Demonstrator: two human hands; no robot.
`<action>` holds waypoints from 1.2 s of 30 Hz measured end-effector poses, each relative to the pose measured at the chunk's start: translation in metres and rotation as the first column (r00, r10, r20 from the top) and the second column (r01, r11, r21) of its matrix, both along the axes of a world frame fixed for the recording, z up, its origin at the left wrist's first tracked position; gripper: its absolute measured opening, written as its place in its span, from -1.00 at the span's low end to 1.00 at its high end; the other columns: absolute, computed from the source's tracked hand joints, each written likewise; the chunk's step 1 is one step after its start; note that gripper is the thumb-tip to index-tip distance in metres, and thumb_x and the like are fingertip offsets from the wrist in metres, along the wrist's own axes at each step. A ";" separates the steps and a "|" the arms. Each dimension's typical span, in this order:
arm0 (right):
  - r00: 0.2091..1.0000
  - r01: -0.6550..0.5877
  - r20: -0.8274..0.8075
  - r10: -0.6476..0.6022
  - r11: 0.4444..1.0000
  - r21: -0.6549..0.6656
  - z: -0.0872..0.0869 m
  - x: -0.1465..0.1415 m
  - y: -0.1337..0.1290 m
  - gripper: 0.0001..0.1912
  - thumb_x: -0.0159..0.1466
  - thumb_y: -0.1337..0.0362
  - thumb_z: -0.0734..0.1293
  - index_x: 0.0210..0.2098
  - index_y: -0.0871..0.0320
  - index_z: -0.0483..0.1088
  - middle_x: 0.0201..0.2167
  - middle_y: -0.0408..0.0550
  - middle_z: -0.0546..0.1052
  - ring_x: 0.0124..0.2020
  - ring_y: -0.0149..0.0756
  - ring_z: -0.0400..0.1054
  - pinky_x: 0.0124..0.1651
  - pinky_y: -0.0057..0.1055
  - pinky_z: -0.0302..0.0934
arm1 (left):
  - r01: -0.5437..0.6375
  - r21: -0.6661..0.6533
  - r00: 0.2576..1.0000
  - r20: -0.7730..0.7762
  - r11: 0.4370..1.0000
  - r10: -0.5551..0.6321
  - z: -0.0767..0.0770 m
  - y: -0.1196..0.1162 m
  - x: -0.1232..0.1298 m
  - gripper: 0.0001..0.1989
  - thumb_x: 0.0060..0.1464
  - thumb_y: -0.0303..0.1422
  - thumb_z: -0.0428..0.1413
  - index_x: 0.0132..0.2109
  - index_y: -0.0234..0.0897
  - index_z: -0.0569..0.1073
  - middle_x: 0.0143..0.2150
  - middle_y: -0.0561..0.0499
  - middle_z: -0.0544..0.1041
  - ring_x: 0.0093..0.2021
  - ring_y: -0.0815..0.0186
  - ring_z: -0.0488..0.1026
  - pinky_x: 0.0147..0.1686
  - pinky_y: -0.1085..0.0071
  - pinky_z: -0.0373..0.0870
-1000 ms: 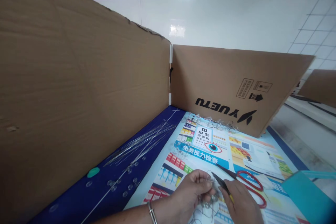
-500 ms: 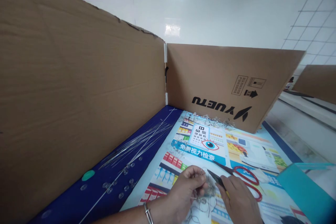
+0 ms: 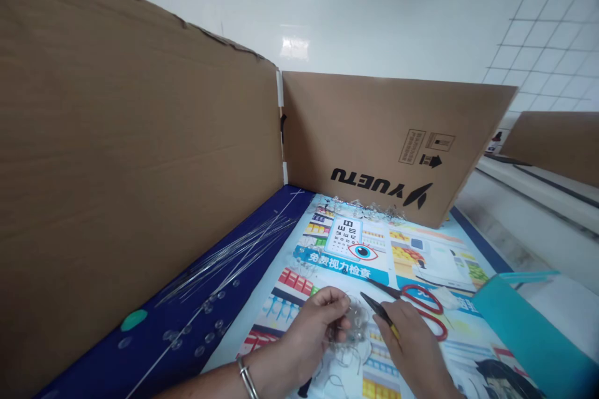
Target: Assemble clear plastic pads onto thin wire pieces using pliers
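My left hand, with a metal bangle on its wrist, pinches a bundle of thin wire strung with clear beads. Loops of the wire hang below its fingers onto the printed sheet. Wrapped in my right hand are black needle-nose pliers with some yellow on the handle. Their tip points at the left fingertips, a small gap away, and the jaws look closed. Just beyond the right hand lie red-handled scissors, their dark blades toward the left.
Long thin wires and loose clear beads lie on the blue strip at left, near a green round piece. Cardboard panels stand at left and behind. More clear beaded pieces line the back panel. A teal folder-like object sits at right.
The view has shifted, so everything sits further left in the picture. The pliers' tip is slightly farther from my left fingertips, and the beaded wire bundle shows more openly between the hands.
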State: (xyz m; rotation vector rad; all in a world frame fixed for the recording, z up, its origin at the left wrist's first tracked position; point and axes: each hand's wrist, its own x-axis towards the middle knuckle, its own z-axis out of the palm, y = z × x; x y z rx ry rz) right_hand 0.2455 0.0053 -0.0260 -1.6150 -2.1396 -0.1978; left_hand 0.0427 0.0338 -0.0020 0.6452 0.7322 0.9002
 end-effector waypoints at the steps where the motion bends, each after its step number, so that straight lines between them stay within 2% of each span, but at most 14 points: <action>1: 1.000 -0.009 -0.030 0.008 1.000 -0.024 0.001 0.001 0.000 -0.79 0.29 0.15 0.14 -0.20 0.09 0.31 -0.33 -0.05 0.40 -0.27 -0.26 0.29 -0.26 -0.35 0.20 | 0.020 0.002 0.999 -0.027 1.000 -0.020 0.000 0.001 -0.001 -0.78 -0.07 -0.33 0.21 -0.36 -0.31 0.31 -0.55 0.09 0.37 -0.55 0.46 0.30 -0.55 0.54 0.15; 6: 0.982 -0.077 -0.183 0.055 0.990 -0.119 0.009 0.001 0.001 -0.79 0.29 0.15 0.12 -0.25 0.08 0.32 -0.34 -0.07 0.40 -0.28 -0.29 0.30 -0.28 -0.39 0.21 | 0.070 0.008 0.981 -0.181 0.998 -0.067 0.006 0.002 -0.002 -0.78 -0.08 -0.29 0.19 -0.38 -0.30 0.32 -0.61 0.11 0.35 -0.61 0.46 0.28 -0.62 0.55 0.12; 9: 0.974 -0.110 -0.213 0.075 0.982 -0.157 0.017 0.000 0.000 -0.80 0.29 0.16 0.13 -0.25 0.09 0.32 -0.34 -0.07 0.40 -0.28 -0.30 0.29 -0.27 -0.39 0.20 | 0.081 0.023 0.965 -0.254 0.996 -0.072 0.010 0.002 -0.001 -0.76 -0.11 -0.26 0.20 -0.41 -0.29 0.30 -0.63 0.13 0.33 -0.67 0.48 0.24 -0.68 0.56 0.10; 16: 0.998 -0.051 -0.047 0.040 0.968 -0.245 0.041 -0.006 -0.003 -0.84 0.26 0.21 0.14 -0.35 0.09 0.30 -0.34 -0.06 0.38 -0.26 -0.24 0.27 -0.28 -0.37 0.15 | 0.099 0.073 0.948 -0.312 0.992 -0.072 0.012 0.001 0.002 -0.72 -0.14 -0.21 0.21 -0.44 -0.29 0.30 -0.65 0.14 0.33 -0.67 0.46 0.25 -0.70 0.55 0.12; 21: 1.000 0.007 -0.002 -0.008 0.953 -0.302 0.056 -0.006 -0.005 -0.85 0.26 0.21 0.14 -0.38 0.08 0.29 -0.34 -0.08 0.38 -0.25 -0.25 0.27 -0.31 -0.40 0.12 | 0.098 0.086 0.938 -0.340 0.991 -0.063 0.014 -0.001 0.003 -0.73 -0.13 -0.22 0.20 -0.46 -0.28 0.29 -0.66 0.14 0.31 -0.68 0.46 0.24 -0.72 0.55 0.11; 26: 0.996 0.036 0.089 -0.008 0.950 -0.309 0.067 -0.008 -0.007 -0.86 0.23 0.21 0.18 -0.42 0.07 0.28 -0.38 -0.09 0.39 -0.30 -0.26 0.29 -0.35 -0.41 0.08 | 0.096 0.101 0.926 -0.373 0.990 -0.051 0.015 -0.002 0.004 -0.72 -0.13 -0.20 0.19 -0.46 -0.28 0.29 -0.66 0.13 0.30 -0.66 0.43 0.24 -0.72 0.54 0.13; 31: 0.975 0.091 0.218 -0.035 0.964 -0.252 0.072 -0.016 -0.010 -0.88 0.21 0.24 0.19 -0.42 0.09 0.29 -0.37 -0.04 0.40 -0.30 -0.22 0.29 -0.34 -0.37 0.06 | 0.094 0.107 0.931 -0.362 0.990 -0.050 0.012 -0.002 0.004 -0.69 -0.16 -0.16 0.21 -0.46 -0.28 0.30 -0.64 0.13 0.30 -0.63 0.41 0.27 -0.71 0.54 0.16; 36: 0.966 0.127 0.252 -0.063 0.960 -0.248 0.075 -0.012 -0.009 -0.89 0.22 0.23 0.19 -0.40 0.08 0.30 -0.35 -0.05 0.40 -0.29 -0.21 0.29 -0.35 -0.36 0.04 | 0.110 0.119 0.933 -0.355 0.987 -0.061 0.011 -0.002 0.004 -0.69 -0.13 -0.16 0.20 -0.45 -0.28 0.30 -0.62 0.12 0.29 -0.61 0.41 0.27 -0.71 0.55 0.16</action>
